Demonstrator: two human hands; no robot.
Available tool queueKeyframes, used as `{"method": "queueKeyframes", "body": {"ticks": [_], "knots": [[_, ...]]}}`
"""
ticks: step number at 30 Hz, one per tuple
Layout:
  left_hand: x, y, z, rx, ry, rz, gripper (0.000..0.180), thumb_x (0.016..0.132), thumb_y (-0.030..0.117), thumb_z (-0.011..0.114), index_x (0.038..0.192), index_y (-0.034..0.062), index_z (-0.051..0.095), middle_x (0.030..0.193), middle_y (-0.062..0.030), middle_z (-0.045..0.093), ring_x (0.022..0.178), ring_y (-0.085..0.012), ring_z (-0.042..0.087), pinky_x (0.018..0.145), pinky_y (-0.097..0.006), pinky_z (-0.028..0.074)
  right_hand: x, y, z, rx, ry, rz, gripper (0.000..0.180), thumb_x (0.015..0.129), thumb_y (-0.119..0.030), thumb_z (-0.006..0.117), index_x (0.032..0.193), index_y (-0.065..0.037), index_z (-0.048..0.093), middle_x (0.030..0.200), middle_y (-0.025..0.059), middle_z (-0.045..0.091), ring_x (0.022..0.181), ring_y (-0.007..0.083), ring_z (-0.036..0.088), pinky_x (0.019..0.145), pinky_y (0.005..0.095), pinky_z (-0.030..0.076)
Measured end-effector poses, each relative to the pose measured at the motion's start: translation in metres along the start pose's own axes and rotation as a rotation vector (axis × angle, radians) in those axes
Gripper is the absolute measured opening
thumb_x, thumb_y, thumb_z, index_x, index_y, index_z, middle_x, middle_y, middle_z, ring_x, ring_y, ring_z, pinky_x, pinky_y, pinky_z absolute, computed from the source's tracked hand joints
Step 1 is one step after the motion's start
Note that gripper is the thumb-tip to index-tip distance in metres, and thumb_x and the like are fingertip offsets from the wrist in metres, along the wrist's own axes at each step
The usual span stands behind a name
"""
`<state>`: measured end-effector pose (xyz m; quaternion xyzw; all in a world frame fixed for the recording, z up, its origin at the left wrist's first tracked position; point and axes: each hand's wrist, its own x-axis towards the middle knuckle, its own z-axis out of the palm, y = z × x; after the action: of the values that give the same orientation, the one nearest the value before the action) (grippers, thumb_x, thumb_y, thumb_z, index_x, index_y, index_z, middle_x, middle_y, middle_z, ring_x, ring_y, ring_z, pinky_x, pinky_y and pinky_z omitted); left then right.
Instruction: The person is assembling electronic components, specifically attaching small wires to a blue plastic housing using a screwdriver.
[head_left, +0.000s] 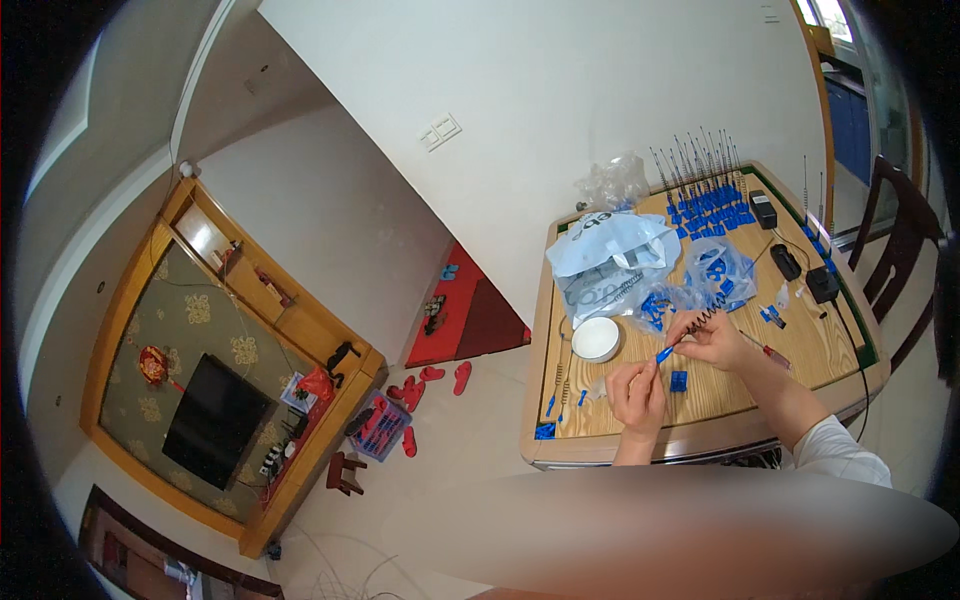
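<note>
Above the near part of the table, my hands meet fingertip to fingertip at a small blue plastic piece [665, 353]. My left hand [636, 396] pinches its lower end. A dark coil spring [708, 314] sticks up out of my right hand [712, 343], whose fingers are closed around it beside the blue piece. Whether the two parts are joined is hidden by the fingers. Just below them a square blue block [679, 381] lies on the wooden table [720, 400]. A white bowl [596, 340] stands to the left of my hands.
Several spring rods on blue bases [708, 205] stand at the far side. Plastic bags [612, 255] lie left of them, one with blue parts [722, 272]. Black adapters [822, 284], a cable and a red-handled screwdriver [776, 357] are at the right. A dark chair [890, 250] stands beyond.
</note>
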<state>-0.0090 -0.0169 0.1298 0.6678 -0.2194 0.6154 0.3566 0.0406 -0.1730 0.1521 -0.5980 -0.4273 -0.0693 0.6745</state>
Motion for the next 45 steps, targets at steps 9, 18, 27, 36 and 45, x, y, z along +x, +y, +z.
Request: {"method": "queueKeyframes", "body": {"ticks": [9, 18, 27, 36, 45], "knots": [[-0.025, -0.026, 0.007, -0.153, 0.009, -0.593, 0.01, 0.077, -0.005, 0.066, 0.084, -0.0011, 0.059, 0.082, -0.0056, 0.058, 0.078, -0.0144, 0.054, 0.07, -0.025, 0.043, 0.039, -0.002, 0.01, -0.237, -0.062, 0.279, 0.019, 0.08, -0.015, 0.067, 0.085, 0.003, 0.064, 0.077, 0.0058, 0.063, 0.074, 0.009, 0.057, 0.069, 0.0255, 0.046], [-0.047, -0.061, 0.006, -0.489, 0.135, -1.139, 0.012, 0.079, 0.002, 0.067, 0.088, -0.0002, 0.059, 0.081, -0.0042, 0.058, 0.068, -0.0097, 0.055, 0.063, -0.022, 0.046, 0.077, 0.037, 0.022, -0.326, -0.197, 0.396, 0.019, 0.073, -0.014, 0.067, 0.079, 0.004, 0.065, 0.068, 0.0115, 0.065, 0.064, 0.0136, 0.06, 0.059, 0.0279, 0.047], [-0.044, -0.063, -0.002, -0.667, 0.199, -1.313, 0.008, 0.081, 0.003, 0.065, 0.086, 0.0017, 0.06, 0.079, -0.0041, 0.06, 0.067, -0.0095, 0.054, 0.063, -0.023, 0.047, 0.087, 0.055, 0.029, -0.352, -0.278, 0.449, 0.019, 0.072, -0.015, 0.067, 0.078, 0.003, 0.066, 0.07, 0.0097, 0.065, 0.063, 0.0146, 0.06, 0.058, 0.0279, 0.047], [-0.044, -0.062, -0.007, -0.75, 0.173, -1.368, 0.005, 0.083, 0.005, 0.065, 0.086, 0.0021, 0.062, 0.079, -0.004, 0.061, 0.069, -0.0104, 0.056, 0.064, -0.024, 0.048, 0.087, 0.049, 0.03, -0.304, -0.32, 0.482, 0.016, 0.077, -0.012, 0.066, 0.082, 0.004, 0.065, 0.073, 0.009, 0.065, 0.068, 0.0131, 0.059, 0.061, 0.0269, 0.047], [-0.047, -0.064, -0.009, -0.763, 0.14, -1.364, 0.006, 0.084, 0.005, 0.063, 0.088, 0.0015, 0.062, 0.079, -0.0042, 0.061, 0.069, -0.0109, 0.055, 0.065, -0.024, 0.048, 0.082, 0.056, 0.029, -0.294, -0.304, 0.411, 0.019, 0.074, -0.015, 0.066, 0.08, 0.003, 0.066, 0.072, 0.0094, 0.065, 0.065, 0.014, 0.06, 0.059, 0.027, 0.047]]}}
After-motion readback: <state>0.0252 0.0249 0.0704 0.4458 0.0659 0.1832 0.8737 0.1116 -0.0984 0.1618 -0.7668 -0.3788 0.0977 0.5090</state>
